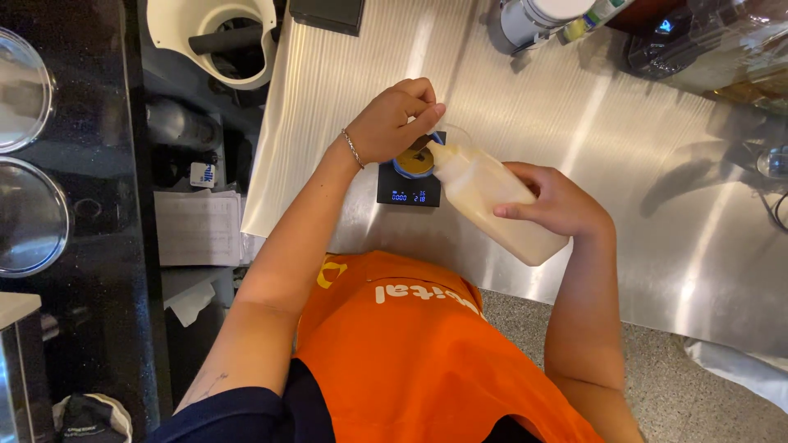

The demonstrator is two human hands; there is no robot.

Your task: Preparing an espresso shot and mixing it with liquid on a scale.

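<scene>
Cream-filled translucent plastic squeeze bottle (492,201) lies tilted in the closed right hand (558,201), long axis running up-left, nozzle over the small blue-rimmed cup (413,162) on the black digital scale (408,187) mid steel counter (657,205); left hand (392,123) pinches a stirrer above it, nearer

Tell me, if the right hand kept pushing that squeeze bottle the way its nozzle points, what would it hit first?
Most likely the cup on the small scale: the bottle in the right hand points its nozzle at the rim, beside the left hand.

cream bottle (492,201), orange apron (410,353)
</scene>
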